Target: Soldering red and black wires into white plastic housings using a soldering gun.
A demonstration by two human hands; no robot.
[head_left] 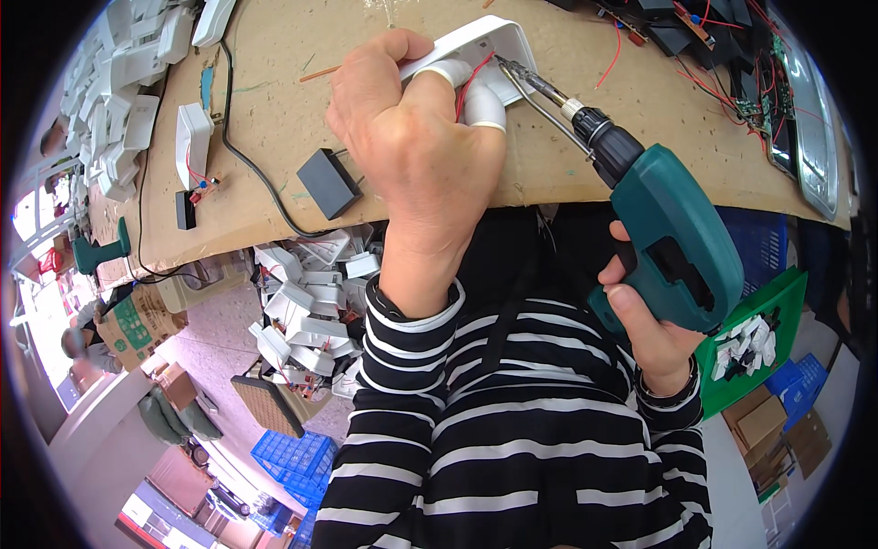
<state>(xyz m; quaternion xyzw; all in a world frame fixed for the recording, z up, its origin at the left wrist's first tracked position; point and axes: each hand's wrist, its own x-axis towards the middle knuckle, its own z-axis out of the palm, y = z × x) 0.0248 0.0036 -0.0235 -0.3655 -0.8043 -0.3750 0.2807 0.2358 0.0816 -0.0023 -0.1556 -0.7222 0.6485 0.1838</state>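
Note:
My left hand (412,137) is closed on a white plastic housing (514,41), tilted up at the bench's middle. White finger covers (487,108) sit on at least two of its fingertips. A thin red wire (470,84) runs by those fingers into the housing. My right hand (640,320) grips the handle of a dark green soldering gun (681,206). Its metal tip, with a thin guide tube beside it, reaches the inside of the housing near the wire's end. Whether tip and wire touch is too small to tell. Near my left wrist lies a black box (329,183).
White housings are heaped at the far left (114,82), and more fill a container below the bench (302,311). A black cable (229,119) crosses the cardboard-covered bench (265,174). Wired circuit parts (750,101) crowd the right. A green tray (788,306) holds small white pieces.

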